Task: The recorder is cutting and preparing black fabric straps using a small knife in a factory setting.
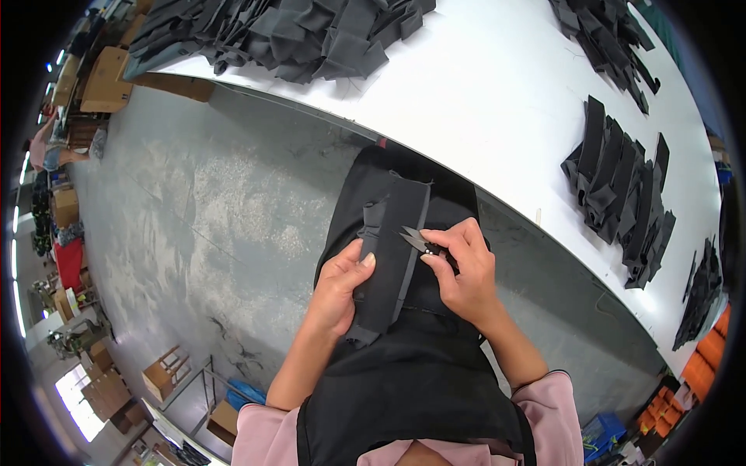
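Black fabric strip [392, 248] lying lengthwise over the lap, pinned by left hand [342, 283] fingers, right hand [462, 268] fingers pinching thread snips [416, 239] just right of its edge.

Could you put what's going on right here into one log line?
left hand: holds black fabric strip on lap | right hand: holds thread snips, blades at strip's edge | white table: black fabric stacks

Brown cardboard boxes [105, 78] far left
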A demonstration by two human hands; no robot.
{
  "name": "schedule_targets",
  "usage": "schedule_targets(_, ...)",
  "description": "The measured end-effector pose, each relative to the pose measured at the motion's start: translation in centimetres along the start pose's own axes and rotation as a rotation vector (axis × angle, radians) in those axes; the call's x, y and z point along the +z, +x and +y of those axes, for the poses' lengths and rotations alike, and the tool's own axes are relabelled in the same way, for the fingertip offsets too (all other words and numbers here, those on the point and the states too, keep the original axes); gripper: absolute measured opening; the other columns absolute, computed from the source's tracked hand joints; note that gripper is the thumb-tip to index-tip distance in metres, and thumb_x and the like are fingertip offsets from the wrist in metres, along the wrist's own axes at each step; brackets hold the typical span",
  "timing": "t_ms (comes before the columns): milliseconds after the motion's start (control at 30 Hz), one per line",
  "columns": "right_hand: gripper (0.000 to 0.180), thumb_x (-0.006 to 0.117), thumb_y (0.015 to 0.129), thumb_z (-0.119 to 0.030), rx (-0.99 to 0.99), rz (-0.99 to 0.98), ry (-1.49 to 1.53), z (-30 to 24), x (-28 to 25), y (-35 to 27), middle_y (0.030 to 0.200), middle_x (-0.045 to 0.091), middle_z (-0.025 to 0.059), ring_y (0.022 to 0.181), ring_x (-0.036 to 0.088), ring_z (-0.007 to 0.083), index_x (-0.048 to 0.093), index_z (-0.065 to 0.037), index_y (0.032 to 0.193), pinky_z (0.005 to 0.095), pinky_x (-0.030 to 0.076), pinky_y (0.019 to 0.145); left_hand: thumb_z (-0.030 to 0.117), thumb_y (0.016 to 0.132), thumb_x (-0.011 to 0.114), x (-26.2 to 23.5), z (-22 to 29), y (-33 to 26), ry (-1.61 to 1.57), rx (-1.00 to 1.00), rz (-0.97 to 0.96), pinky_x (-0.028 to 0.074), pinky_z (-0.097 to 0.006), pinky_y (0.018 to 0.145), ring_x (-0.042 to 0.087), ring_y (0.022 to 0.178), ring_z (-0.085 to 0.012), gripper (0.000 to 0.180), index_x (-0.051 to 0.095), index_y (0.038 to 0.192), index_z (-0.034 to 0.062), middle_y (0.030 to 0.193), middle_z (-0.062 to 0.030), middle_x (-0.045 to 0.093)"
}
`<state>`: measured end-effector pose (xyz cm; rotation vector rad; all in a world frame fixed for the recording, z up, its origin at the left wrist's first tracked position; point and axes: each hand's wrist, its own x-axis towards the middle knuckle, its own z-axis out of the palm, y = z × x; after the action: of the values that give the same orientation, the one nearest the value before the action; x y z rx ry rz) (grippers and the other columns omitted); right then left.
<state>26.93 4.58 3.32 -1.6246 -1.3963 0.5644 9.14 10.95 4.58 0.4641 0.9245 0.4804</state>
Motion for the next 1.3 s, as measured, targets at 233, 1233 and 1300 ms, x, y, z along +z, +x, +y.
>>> schedule_targets(233, 0.024, 0.067, 0.067, -0.001, -0.125, -0.069, -0.064, -0.2, -0.5, 1.6, 0.075, 0.049, 0.0077, 0.057, 0.053, 0.0217, 0.062, -0.003, 0.09, 0.0298, 0.042, 0.048, 0.01, 0.092, 0.05, -0.1, -0.3, -0.1, 0.088, -0.01, 0.01, 0.046, -0.022, 0.081, 0.057, 0.093, -0.0087, 0.027, 0.051, 0.117, -0.0013, 0.108, -0.0061, 0.06)
schedule_targets(1233, 0.015, 0.063, 0.08, -0.002, 0.371, -0.349, 0.764, -1.9, 2.6, -0.4, 0.073, 0.055, -0.0003, 0.06, 0.045, 0.0043, 0.058, -0.001, 0.093, 0.02, 0.037, 0.053, 0.016, 0.087, 0.046, -3.9, -1.2, 2.9, -0.692, 0.043, -0.291, 0.042, -0.035, 0.084, 0.048, 0.074, -0.0173, 0.011, 0.048, 0.081, 0.0071, 0.075, -0.0032, 0.045)
schedule_targets(1300, 0.023, 0.064, 0.078, -0.003, 0.245, -0.148, 0.497, -2.9, 3.8, -0.3, 0.077, 0.055, 0.0039, 0.061, 0.049, 0.0075, 0.055, -0.001, 0.098, 0.022, 0.041, 0.053, 0.013, 0.082, 0.046, -3.9, -1.7, 3.2, -0.793, -0.023, -0.416, 0.04, -0.033, 0.086, 0.047, 0.079, -0.0185, 0.011, 0.047, 0.073, 0.0095, 0.079, -0.0035, 0.046)
